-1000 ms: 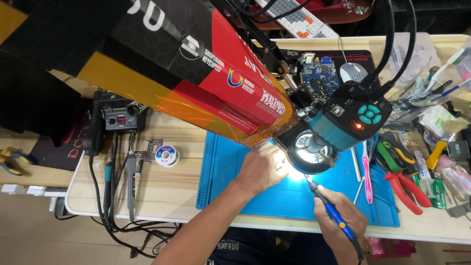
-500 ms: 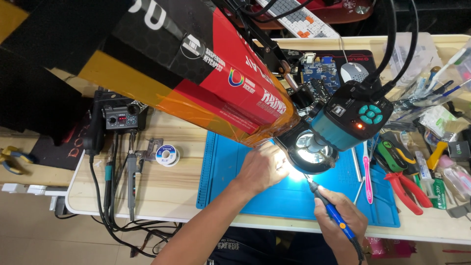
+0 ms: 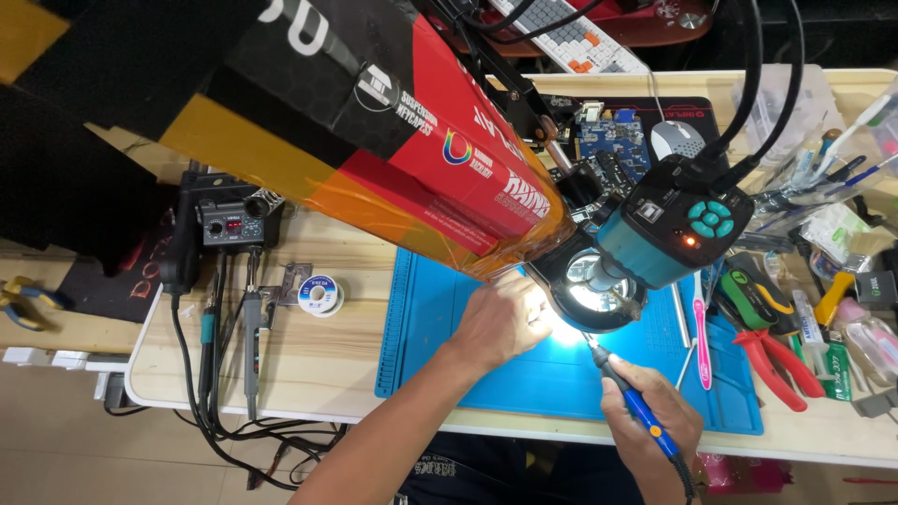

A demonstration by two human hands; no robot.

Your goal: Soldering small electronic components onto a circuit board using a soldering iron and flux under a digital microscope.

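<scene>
My left hand [image 3: 500,318] rests on the blue work mat [image 3: 440,327], fingers curled at the brightly lit spot under the microscope's ring light [image 3: 591,290]. What it pinches is hidden by glare. My right hand [image 3: 652,416] grips a blue-handled soldering iron [image 3: 629,397], its tip pointing up-left into the lit spot beside my left fingers. The teal and black microscope head [image 3: 675,234] hangs just above both hands.
A long red, black and orange box [image 3: 374,131] slants over the desk's left. A soldering station [image 3: 229,224] and solder spool [image 3: 321,293] sit left of the mat. Red pliers [image 3: 772,360], a pink tool [image 3: 700,323], circuit boards [image 3: 613,131] and clutter fill the right.
</scene>
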